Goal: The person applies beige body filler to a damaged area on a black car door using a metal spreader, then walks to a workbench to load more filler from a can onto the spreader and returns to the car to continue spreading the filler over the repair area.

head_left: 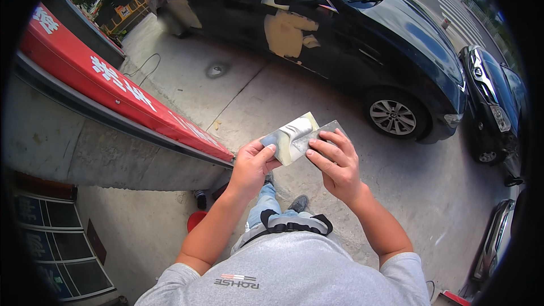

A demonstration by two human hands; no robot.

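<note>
My left hand (pixel 254 164) is closed on a pale, flat plate (pixel 292 124) smeared with grey and cream paste, its thumb on the top face. My right hand (pixel 334 164) grips a grey, rectangular flat scraper (pixel 327 127) with its fingertips on the upper face. The scraper lies against the right part of the plate, over the smeared paste. Both tools are held in front of my body, above the concrete ground. My hands hide the undersides of both.
A black car (pixel 408 51) with beige filler patches (pixel 283 34) stands ahead, with another dark car (pixel 493 107) at right. A red sign board (pixel 130 113) on a grey ledge (pixel 85 147) runs along my left. A red round object (pixel 194 221) is low by my legs.
</note>
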